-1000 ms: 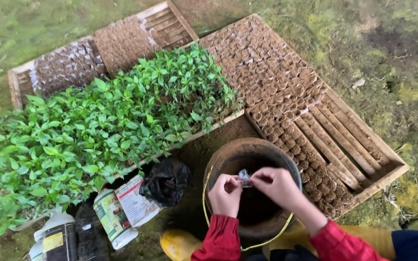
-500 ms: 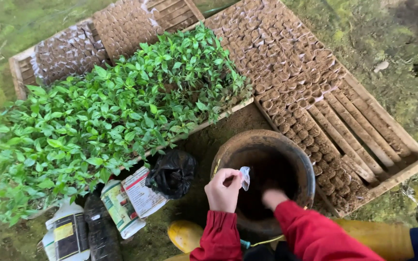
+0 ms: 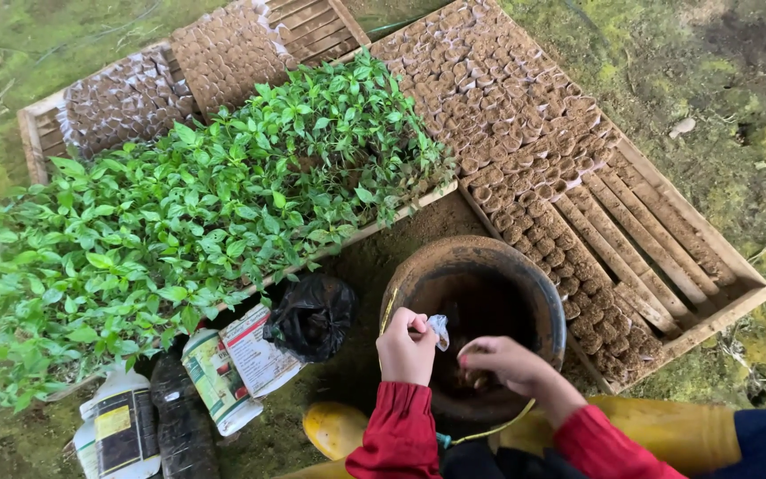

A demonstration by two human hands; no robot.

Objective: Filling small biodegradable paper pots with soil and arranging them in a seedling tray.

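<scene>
- Mossy, damp ground all around you, with a patch of bare brown dirt right where you're crouched.
- Your left hand [image 3: 407, 344] hangs over the near rim of the soil-caked bucket [image 3: 525, 266], fingers pinched shut on a small pale plastic pouch [image 3: 439, 330].
- Your right hand [image 3: 504, 362] is just beside it, dipped into the bucket's mouth, fingers curled together; can't tell if there's soil in them.
- Left of the bucket: a crumpled black bag [image 3: 314, 317], a labelled can [image 3: 215, 380] on its side, and a white bottle [image 3: 120, 423] near the bottom edge.
- Past those, a wooden tray [image 3: 33, 142] crammed with leafy green seedlings [image 3: 206, 213].
- Far right, a second wooden tray [image 3: 711, 266] holds rows of small soil-filled pots [image 3: 498, 98], its near end showing bare slats.
</scene>
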